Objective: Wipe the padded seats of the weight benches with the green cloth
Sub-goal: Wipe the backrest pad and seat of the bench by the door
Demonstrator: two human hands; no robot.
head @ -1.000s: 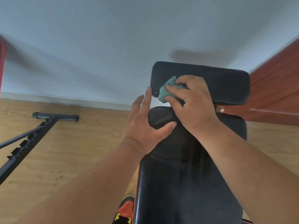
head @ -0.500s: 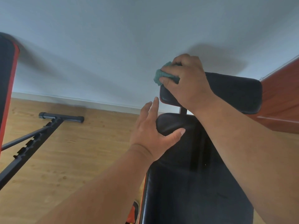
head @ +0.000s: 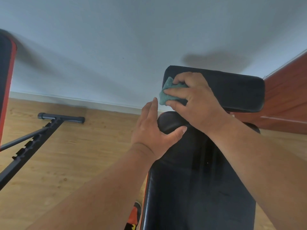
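A black padded weight bench fills the lower right: its long pad (head: 196, 188) runs toward me, and a separate black head pad (head: 235, 90) lies crosswise at the far end. My right hand (head: 196, 103) grips the crumpled green cloth (head: 167, 93) and presses it on the head pad's left end. My left hand (head: 154, 130) rests on the left corner of the long pad's far end, fingers straight along the side and thumb on top.
A second bench's black and red pad (head: 6, 77) stands at the left edge, and its black metal frame (head: 41, 135) lies across the wooden floor (head: 74, 163). A white wall (head: 116, 47) is ahead, red-brown wood panelling (head: 287, 103) at right. An orange shoe (head: 134, 216) shows below.
My right hand lifted the cloth to the head pad's upper left corner, then came back down its left end. My left hand stayed on the long pad.
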